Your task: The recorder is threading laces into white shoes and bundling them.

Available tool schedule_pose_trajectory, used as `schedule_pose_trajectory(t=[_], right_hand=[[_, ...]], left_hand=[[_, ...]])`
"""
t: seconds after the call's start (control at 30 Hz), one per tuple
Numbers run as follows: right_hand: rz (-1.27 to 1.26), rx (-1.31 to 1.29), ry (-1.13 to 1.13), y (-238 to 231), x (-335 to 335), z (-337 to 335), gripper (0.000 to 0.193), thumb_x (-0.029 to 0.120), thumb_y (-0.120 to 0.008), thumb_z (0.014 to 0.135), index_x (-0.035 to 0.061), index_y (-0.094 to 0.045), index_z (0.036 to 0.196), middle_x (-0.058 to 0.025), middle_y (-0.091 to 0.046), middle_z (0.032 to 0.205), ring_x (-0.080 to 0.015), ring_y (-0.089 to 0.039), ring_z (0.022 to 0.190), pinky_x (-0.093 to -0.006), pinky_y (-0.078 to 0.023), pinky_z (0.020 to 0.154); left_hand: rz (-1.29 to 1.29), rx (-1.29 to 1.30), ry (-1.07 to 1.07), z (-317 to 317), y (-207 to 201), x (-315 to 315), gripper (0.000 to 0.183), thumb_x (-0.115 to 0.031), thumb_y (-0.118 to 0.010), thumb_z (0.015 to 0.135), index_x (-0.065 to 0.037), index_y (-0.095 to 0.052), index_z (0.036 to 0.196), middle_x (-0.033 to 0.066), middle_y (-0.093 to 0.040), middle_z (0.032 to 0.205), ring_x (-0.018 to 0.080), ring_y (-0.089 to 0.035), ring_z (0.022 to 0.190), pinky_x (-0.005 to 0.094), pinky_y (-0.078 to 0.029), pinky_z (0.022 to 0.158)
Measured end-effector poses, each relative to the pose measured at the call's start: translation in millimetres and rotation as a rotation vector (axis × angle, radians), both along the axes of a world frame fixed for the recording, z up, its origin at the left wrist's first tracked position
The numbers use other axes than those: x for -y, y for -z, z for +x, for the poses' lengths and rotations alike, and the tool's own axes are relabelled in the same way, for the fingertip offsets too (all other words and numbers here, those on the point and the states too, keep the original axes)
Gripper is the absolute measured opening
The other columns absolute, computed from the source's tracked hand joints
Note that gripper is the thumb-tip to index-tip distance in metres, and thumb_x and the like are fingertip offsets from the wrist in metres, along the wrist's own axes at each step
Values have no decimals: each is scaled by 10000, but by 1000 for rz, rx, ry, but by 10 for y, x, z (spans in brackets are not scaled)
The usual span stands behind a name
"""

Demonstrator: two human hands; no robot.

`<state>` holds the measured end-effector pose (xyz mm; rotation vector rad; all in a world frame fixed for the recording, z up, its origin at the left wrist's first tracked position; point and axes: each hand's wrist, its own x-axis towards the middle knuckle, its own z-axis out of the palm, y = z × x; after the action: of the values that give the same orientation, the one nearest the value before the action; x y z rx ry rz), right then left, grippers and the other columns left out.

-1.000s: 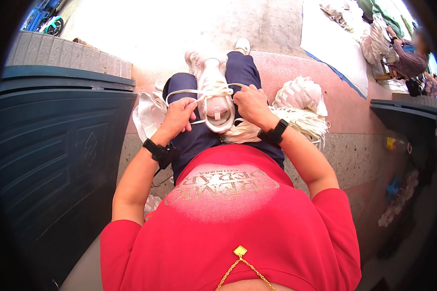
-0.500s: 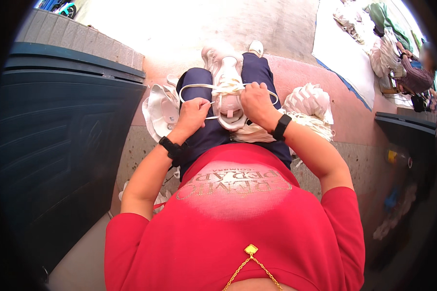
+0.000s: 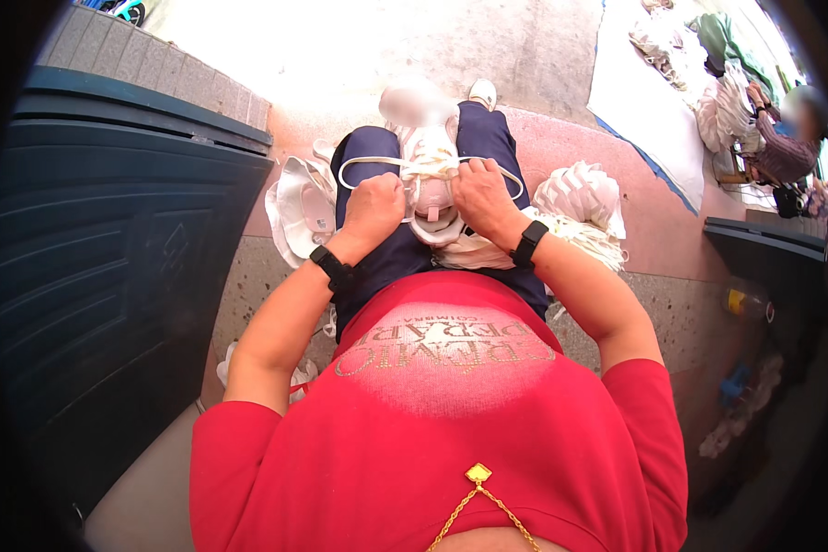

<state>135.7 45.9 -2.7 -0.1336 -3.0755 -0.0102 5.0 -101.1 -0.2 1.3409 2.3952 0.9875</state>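
A white and pale pink sneaker (image 3: pixel 425 143) lies between my thighs, its toe pointing away and its heel opening nearest me. A flat cream shoelace (image 3: pixel 370 161) crosses its upper part and loops out to both sides. My left hand (image 3: pixel 375 210) is closed at the left of the shoe opening, with the lace running into its fingers. On the other side, my right hand (image 3: pixel 484 195) pinches the lace close to the lacing. The fingertips of both hands are partly hidden.
Left of my leg lie white shoe pieces (image 3: pixel 302 207); a pile of white shoe parts and laces (image 3: pixel 580 207) sits at the right. A dark panelled door (image 3: pixel 110 276) stands close on the left. A person (image 3: pixel 782 147) sits far right, beyond a white sheet (image 3: pixel 649 110).
My left hand has closed into a fist and shifted slightly right, nearer the shoe. My right hand stays nearly where it was, still on the lace.
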Motion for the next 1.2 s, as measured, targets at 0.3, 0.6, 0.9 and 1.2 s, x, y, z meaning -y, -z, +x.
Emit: schedule_pose_trajectory(t=[0.3,0.6,0.9,1.2], right_hand=[[-86,-66,39,30,-6,16,75,101,-525,654,60,-587,662,-100,-531,717,-230,-502,759,-337,-367,698],[-255,-116,202,-31,-49,122,79,122,-533,689,76,-597,695,-84,-538,752,-225,-500,769,-364,-348,677],[-394,-242,271,108,-114,159,93,105,-536,731,47,-519,801,-113,-548,732,-283,-520,745,-389,-388,662],[-550,-266,87,119,-214,149,102,54,-523,684,28,-481,774,-127,-544,741,-303,-515,781,-400,-405,701]], left_hand=[[-202,-62,24,73,-35,-102,150,-136,-479,773,-17,-548,715,199,-575,658,367,-586,639,442,-473,579],[-299,-162,70,179,-185,-74,191,-217,-533,790,-29,-549,762,167,-578,679,335,-582,620,422,-470,565],[-291,-164,33,81,-105,-15,107,-149,-519,772,-53,-551,808,147,-554,752,321,-577,629,423,-468,551],[-315,-591,299,208,-303,-173,160,-62,-554,662,-40,-561,820,98,-497,798,220,-577,620,322,-484,475]])
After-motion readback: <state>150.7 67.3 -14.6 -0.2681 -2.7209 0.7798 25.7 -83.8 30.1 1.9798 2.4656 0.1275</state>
